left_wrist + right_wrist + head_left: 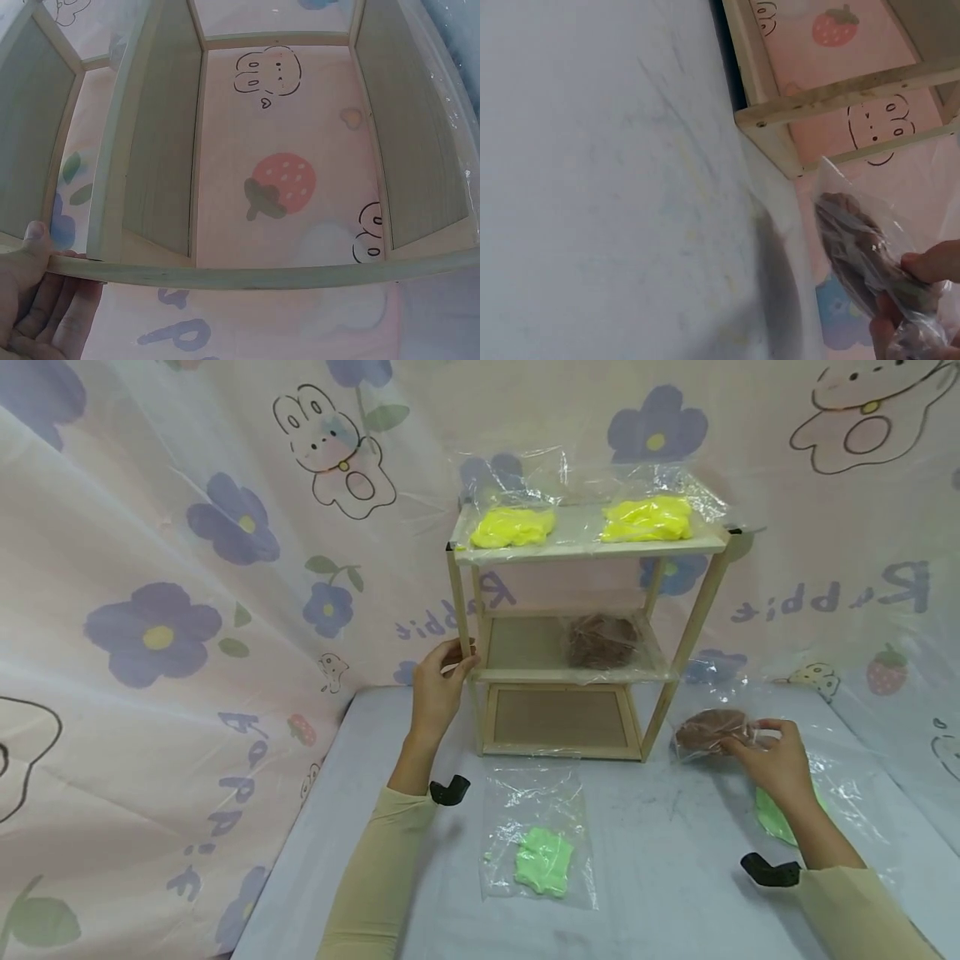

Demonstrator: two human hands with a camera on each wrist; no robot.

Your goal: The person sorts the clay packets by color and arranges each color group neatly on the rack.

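My left hand (438, 685) grips the left front post of a wooden three-tier shelf (585, 553), around the height of its middle board. In the left wrist view the thumb and fingers (71, 315) wrap that post. Between thumb and fingers my right hand (776, 764) pinches a clear bag of brown clay (712, 731), held up to the right of the shelf. The right wrist view shows the brown clay (851, 244) through creased plastic. A second bag of brown clay (602, 642) lies on the right part of the middle board.
Two bags of yellow clay (513, 527) lie on the top board. A bag of light green clay (544, 862) lies on the white table in front of the shelf. Another green clay bag (776, 817) is partly hidden under my right forearm. A printed curtain (247, 610) hangs behind.
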